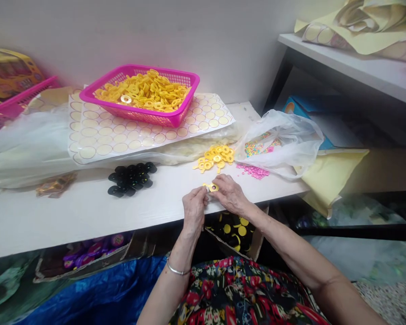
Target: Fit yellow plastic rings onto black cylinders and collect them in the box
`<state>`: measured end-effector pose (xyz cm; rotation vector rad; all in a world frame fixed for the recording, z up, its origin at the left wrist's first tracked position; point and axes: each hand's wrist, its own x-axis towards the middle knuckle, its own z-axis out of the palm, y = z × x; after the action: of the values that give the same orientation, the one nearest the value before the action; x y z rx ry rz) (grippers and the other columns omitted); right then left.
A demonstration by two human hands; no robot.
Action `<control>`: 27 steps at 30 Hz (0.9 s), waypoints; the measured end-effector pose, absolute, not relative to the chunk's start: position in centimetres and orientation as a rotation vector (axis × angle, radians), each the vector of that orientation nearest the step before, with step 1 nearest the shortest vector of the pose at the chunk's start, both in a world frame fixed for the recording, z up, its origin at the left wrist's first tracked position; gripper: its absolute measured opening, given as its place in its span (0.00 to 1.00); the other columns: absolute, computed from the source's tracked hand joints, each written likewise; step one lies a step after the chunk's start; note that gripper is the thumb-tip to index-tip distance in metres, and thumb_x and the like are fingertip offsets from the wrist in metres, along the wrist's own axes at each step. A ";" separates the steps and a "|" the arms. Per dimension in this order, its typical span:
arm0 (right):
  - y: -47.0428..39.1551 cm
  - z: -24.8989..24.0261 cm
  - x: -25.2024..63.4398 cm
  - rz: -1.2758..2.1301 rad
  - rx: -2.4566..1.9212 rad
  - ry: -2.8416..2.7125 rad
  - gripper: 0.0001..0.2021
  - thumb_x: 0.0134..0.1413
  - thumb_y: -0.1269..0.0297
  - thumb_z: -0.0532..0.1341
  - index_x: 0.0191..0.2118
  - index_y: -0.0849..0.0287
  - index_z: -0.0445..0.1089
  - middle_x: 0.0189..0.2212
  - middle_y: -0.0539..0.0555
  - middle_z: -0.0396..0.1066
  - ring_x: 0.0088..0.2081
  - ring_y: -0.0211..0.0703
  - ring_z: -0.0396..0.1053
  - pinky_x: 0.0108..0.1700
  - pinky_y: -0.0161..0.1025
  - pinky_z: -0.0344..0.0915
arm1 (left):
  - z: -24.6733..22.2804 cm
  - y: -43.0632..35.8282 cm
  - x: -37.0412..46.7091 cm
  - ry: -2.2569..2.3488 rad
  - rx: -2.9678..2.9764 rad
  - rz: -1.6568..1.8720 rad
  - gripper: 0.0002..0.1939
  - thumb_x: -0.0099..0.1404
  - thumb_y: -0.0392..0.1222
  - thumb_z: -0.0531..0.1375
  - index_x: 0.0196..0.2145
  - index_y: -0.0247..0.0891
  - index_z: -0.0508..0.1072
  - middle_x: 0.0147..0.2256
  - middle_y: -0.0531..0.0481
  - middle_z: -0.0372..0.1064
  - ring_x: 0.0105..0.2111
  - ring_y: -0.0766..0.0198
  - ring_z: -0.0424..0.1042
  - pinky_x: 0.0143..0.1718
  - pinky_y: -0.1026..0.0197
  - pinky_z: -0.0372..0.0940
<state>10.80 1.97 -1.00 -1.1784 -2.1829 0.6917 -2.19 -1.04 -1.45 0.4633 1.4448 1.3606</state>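
Left hand (193, 206), right hand (232, 195): fingers clamped on yellow ring-shaped piece (211, 186) near front edge of tabletop (70, 216); steady rim grip seems best.

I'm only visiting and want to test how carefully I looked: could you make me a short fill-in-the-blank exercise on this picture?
1. The left hand and right hand hold a small piece coloured ____.
2. The basket heaped with yellow pieces is ____.
3. Left of the hands, the pile nearest them on the tabletop is ____.
4. The silvery bracelet is on the ____ wrist.

Missing words: yellow; pink; black; left.
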 end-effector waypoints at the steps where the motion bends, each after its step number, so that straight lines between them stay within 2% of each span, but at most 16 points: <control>1: 2.0 -1.0 10.7 0.698 -1.200 -2.190 0.07 0.53 0.64 0.59 0.37 0.60 0.68 0.39 0.56 0.64 0.40 0.45 0.60 0.42 0.41 0.60 | -1.5 -1.0 -2.0 1.441 0.475 1.357 0.15 0.44 0.45 0.66 0.25 0.28 0.74 0.15 0.56 0.60 0.16 0.75 0.55 0.18 0.69 0.48; 7: 2.1 -1.8 10.5 0.851 -1.192 -2.060 0.04 0.51 0.67 0.59 0.35 0.59 0.68 0.35 0.53 0.65 0.38 0.42 0.61 0.41 0.39 0.60 | -2.0 -0.7 -0.8 1.483 0.589 1.381 0.15 0.46 0.47 0.66 0.22 0.29 0.73 0.15 0.56 0.61 0.16 0.75 0.54 0.19 0.68 0.49; 11: 2.0 -2.7 10.3 1.162 -1.139 -1.709 0.09 0.45 0.66 0.63 0.36 0.59 0.70 0.32 0.50 0.65 0.35 0.38 0.63 0.38 0.36 0.61 | -2.6 -0.5 -0.6 1.543 0.612 1.399 0.14 0.45 0.46 0.66 0.21 0.30 0.73 0.15 0.57 0.61 0.16 0.75 0.54 0.19 0.68 0.50; 14: 2.0 -2.9 9.9 1.534 -1.170 -1.318 0.15 0.47 0.57 0.61 0.38 0.62 0.70 0.26 0.49 0.66 0.25 0.34 0.63 0.27 0.33 0.62 | -2.8 -0.4 -0.7 1.574 0.614 1.390 0.14 0.46 0.46 0.66 0.20 0.31 0.73 0.14 0.57 0.60 0.15 0.74 0.55 0.18 0.68 0.50; 16: 2.0 -2.8 9.4 1.684 -1.214 -1.095 0.17 0.49 0.52 0.57 0.36 0.63 0.70 0.20 0.48 0.65 0.18 0.31 0.59 0.19 0.30 0.57 | -2.9 -0.4 -0.7 1.588 0.582 1.376 0.14 0.45 0.47 0.67 0.20 0.31 0.72 0.13 0.57 0.60 0.14 0.75 0.54 0.17 0.68 0.49; 20: 2.2 -2.3 8.5 1.673 -1.293 -0.941 0.13 0.45 0.56 0.60 0.30 0.63 0.71 0.18 0.48 0.64 0.14 0.28 0.55 0.14 0.27 0.49 | -3.0 -0.3 -0.5 1.543 0.499 1.399 0.14 0.44 0.45 0.67 0.19 0.31 0.70 0.13 0.57 0.60 0.14 0.74 0.56 0.16 0.68 0.49; 27: 1.9 -1.7 8.1 1.644 -1.374 -0.907 0.12 0.47 0.58 0.58 0.30 0.63 0.71 0.13 0.45 0.59 0.15 0.30 0.56 0.13 0.26 0.49 | -2.4 -0.2 0.1 1.550 0.514 1.437 0.15 0.49 0.46 0.65 0.19 0.32 0.69 0.13 0.58 0.59 0.14 0.75 0.55 0.16 0.69 0.51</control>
<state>8.12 1.93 -1.73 -1.3736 -0.9075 1.6439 0.13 -0.21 -2.38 0.5139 1.5504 1.4367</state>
